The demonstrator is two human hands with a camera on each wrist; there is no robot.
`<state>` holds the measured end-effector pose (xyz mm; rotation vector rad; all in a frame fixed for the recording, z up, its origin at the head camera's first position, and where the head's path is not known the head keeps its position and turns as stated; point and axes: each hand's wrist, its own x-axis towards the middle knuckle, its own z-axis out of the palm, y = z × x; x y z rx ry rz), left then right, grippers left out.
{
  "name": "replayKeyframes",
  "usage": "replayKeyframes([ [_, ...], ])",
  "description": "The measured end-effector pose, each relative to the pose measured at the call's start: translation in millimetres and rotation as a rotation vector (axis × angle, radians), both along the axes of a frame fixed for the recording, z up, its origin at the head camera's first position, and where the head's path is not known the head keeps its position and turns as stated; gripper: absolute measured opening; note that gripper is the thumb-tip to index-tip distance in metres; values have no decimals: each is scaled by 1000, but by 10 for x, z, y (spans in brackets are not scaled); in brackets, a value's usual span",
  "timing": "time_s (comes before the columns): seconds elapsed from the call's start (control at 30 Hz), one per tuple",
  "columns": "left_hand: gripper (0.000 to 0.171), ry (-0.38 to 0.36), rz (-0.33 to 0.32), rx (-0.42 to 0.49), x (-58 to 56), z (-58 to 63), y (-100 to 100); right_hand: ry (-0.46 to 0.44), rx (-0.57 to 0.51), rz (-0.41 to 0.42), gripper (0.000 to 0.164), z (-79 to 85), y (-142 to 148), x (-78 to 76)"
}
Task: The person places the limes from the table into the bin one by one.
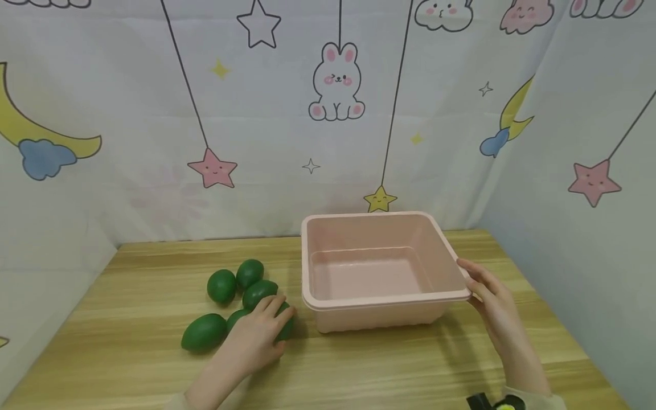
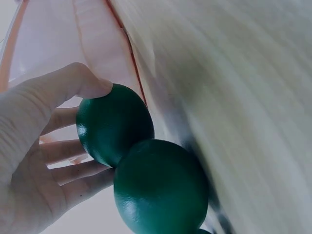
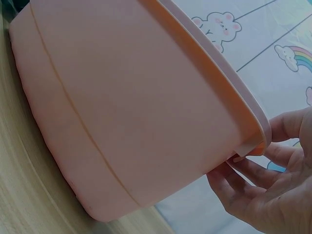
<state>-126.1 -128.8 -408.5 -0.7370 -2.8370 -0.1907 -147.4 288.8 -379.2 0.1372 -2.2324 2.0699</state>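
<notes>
My left hand [image 1: 258,335] is over the right end of a group of glossy green oval fruits. In the left wrist view its thumb and fingers grip one green fruit [image 2: 116,124] from opposite sides, and a second fruit [image 2: 161,187] lies against it. The other green fruits [image 1: 204,332] sit close by on the left of the table, one partly hidden under the hand. A pale pink rectangular plastic basin [image 1: 379,316] stands upright, with nothing inside it. My right hand [image 1: 491,299] holds the basin's near right rim corner, thumb and fingers round the lip [image 3: 261,129].
The wooden table [image 1: 369,370] carries the basin at its back right. A white cloth [image 1: 277,131] printed with stars, moons and a rabbit hangs behind and along both sides. Near the right wrist lies a black strap-like piece [image 1: 479,401] at the bottom edge.
</notes>
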Motion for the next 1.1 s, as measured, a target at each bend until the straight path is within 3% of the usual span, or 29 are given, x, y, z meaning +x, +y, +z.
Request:
replayKeyframes([
  [0.23, 55, 30, 12, -10, 64, 86, -2, 6, -1, 4, 43, -6, -8, 1],
  [0.6, 56, 164, 8, 13, 107, 152, -30, 9, 0, 3, 43, -5, -9, -1],
  [0.87, 59, 183, 21, 191, 135, 254, -147, 1, 3, 4, 44, 4, -16, 4],
  [1.1, 63, 295, -23, 293, 104, 298, -207, 8, 12, 15, 46, 27, -11, 17],
])
